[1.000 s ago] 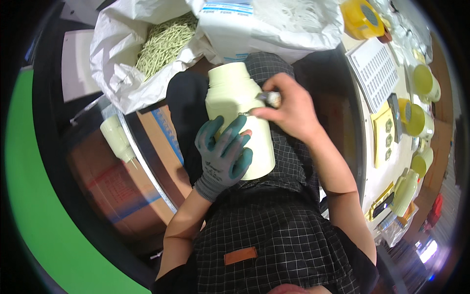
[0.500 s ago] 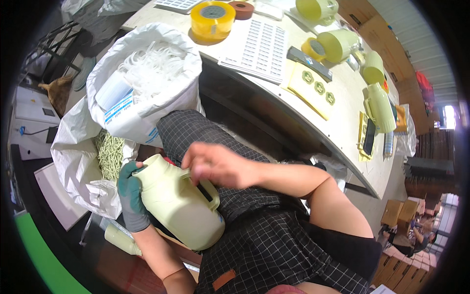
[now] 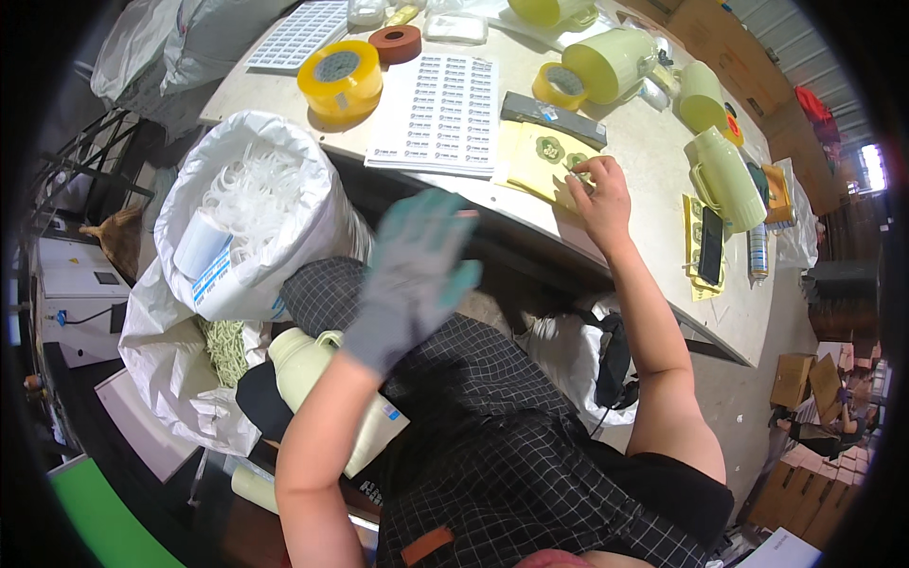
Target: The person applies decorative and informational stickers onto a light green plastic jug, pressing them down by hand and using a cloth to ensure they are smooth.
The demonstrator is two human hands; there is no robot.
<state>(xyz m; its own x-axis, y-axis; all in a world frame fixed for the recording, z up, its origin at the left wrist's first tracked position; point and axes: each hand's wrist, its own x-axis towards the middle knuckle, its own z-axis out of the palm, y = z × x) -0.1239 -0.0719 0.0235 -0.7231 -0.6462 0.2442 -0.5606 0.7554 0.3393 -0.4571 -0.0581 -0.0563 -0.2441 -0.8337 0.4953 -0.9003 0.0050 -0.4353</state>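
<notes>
My right hand is bare and reaches over the table's near edge. Its thumb and forefinger pinch at a green flower-shaped sticker on a stack of yellow sticker sheets; the hand covers part of the top sheet. In the air above my lap is my left hand, in a grey and green work glove, slightly blurred, its fingers stretched out and nothing in them. Below it, a pale green vacuum jug with a handle leans on my lap, partly hidden by my left forearm.
On the table are clear yellow tape, brown tape, white label sheets, a dark grey box, a phone and several pale green jugs. Left stand white sacks of plastic rings and green parts.
My left hand has let go of the jug and risen to the right. The jug now rests on my lap. My right hand has moved from the jug's handle to the sticker sheets.
</notes>
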